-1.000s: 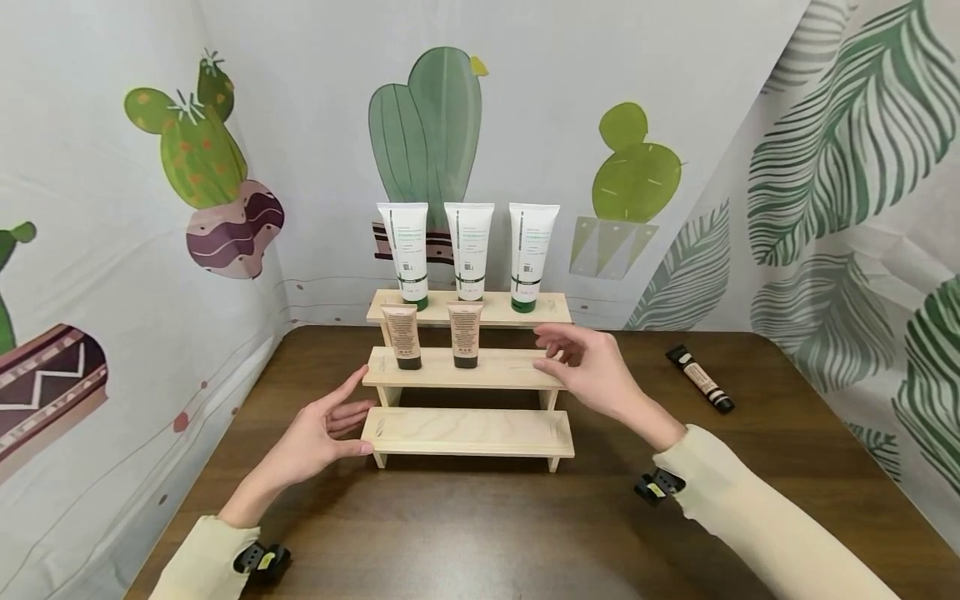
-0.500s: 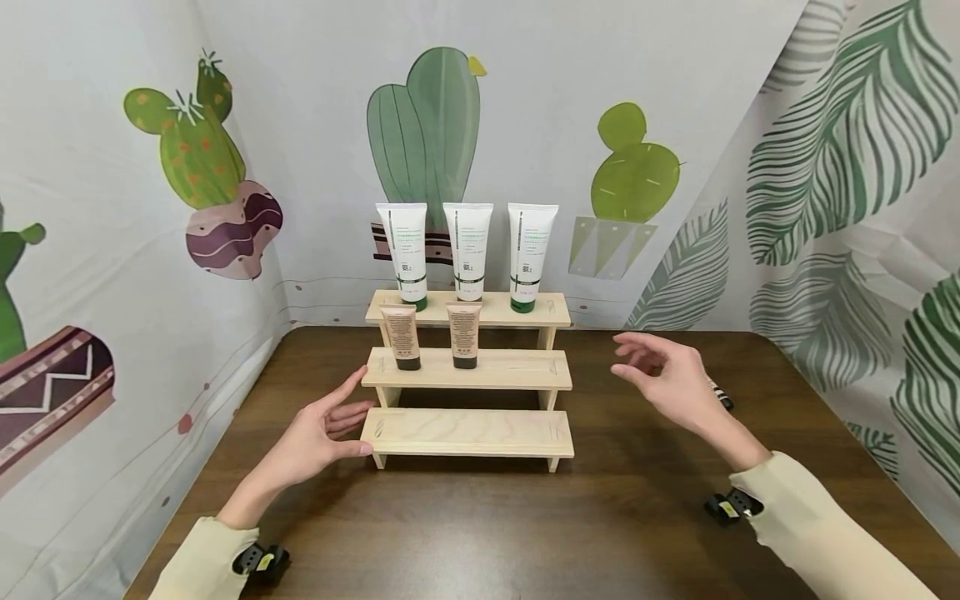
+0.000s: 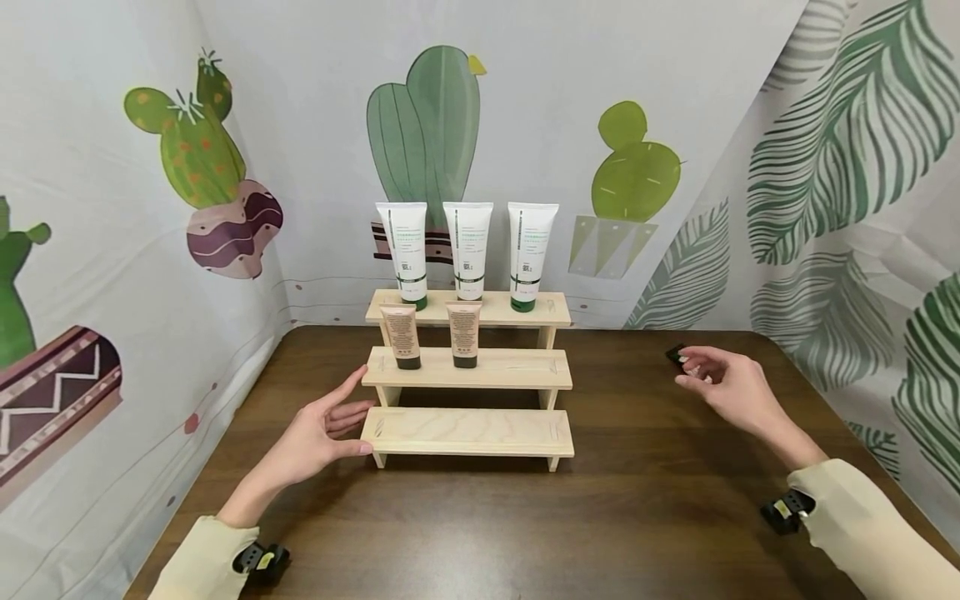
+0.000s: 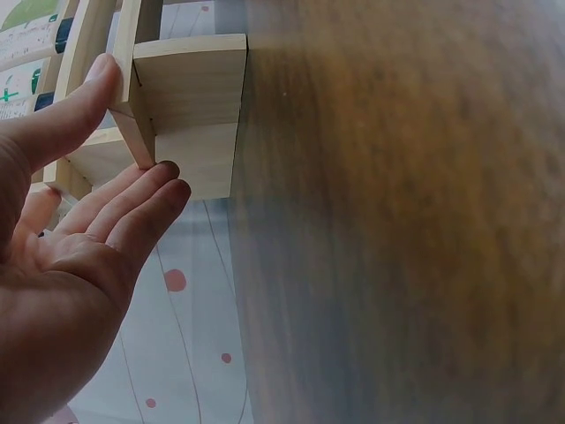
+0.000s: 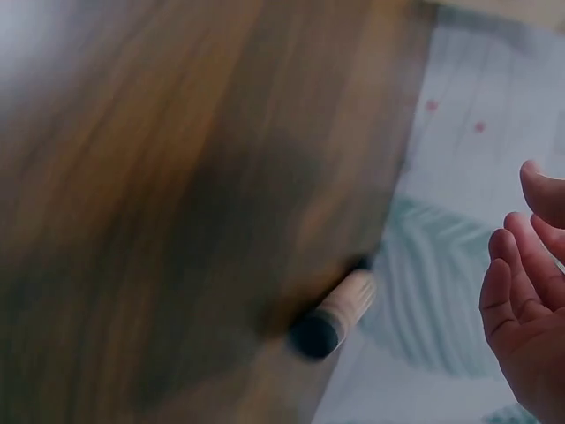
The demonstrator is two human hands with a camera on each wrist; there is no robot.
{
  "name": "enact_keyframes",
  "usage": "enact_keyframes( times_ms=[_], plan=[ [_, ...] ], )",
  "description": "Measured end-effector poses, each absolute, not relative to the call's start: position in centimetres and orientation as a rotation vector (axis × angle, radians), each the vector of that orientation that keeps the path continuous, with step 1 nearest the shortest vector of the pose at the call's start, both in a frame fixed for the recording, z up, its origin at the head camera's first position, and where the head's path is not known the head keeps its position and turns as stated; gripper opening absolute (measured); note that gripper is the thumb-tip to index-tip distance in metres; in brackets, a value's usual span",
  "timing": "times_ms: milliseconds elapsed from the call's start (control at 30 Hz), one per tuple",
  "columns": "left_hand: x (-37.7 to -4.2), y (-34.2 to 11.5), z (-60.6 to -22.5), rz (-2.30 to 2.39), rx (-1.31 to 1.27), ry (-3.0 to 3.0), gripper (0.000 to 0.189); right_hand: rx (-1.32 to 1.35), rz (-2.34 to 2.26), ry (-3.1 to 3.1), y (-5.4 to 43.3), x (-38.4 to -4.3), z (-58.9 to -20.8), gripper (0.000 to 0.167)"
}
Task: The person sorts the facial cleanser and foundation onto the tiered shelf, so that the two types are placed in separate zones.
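My left hand [image 3: 318, 435] is at the left end of a three-step wooden stand [image 3: 468, 429], its thumb on the front edge of the lowest shelf and its forefinger reaching up to the middle shelf. In the left wrist view, the other fingers extend along the stand's side. My right hand [image 3: 735, 392], fingers loosely bent and holding nothing, hovers over a small beige tube with black ends [image 5: 351, 299] lying on the table at the right. From the head view the hand hides most of this tube. The right wrist view shows a gap between hand and tube.
Two upright beige tubes, one left [image 3: 403, 335] and one right [image 3: 464, 333], stand on the middle shelf. On the top shelf are three white tubes with green caps, the middle one [image 3: 468, 250] among them. A printed cloth [image 3: 540, 125] hangs behind the brown table [image 3: 480, 525].
My right hand has moved right from the stand's middle shelf to above the lying tube, covering most of it. The left hand and the tubes on the stand stay put.
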State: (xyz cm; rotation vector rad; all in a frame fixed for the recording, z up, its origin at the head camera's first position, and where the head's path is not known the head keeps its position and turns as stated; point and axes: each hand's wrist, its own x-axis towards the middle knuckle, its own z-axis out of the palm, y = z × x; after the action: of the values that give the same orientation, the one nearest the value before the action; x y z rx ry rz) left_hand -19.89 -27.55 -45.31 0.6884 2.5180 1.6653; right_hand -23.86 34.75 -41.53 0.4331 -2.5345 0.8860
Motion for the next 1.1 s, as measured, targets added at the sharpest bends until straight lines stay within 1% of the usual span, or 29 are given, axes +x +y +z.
enact_keyframes(
  times_ms=[233, 467, 1100],
  plan=[
    [-19.8, -27.4, -45.2, 1.687, 0.686, 2.501, 0.112, 0.397, 0.762, -2.616, 38.8, -24.3, -42.9, 0.035],
    [-19.9, -27.3, -45.1, 1.683, 0.684, 2.509, 0.112, 0.363, 0.718, -2.691, 41.3, -24.6, -44.1, 0.039],
    [-20.0, -27.4, -45.2, 1.674, 0.672, 2.508, 0.112, 0.414, 0.761, -2.882, 42.7, -26.7, -44.7, 0.055]
  ],
)
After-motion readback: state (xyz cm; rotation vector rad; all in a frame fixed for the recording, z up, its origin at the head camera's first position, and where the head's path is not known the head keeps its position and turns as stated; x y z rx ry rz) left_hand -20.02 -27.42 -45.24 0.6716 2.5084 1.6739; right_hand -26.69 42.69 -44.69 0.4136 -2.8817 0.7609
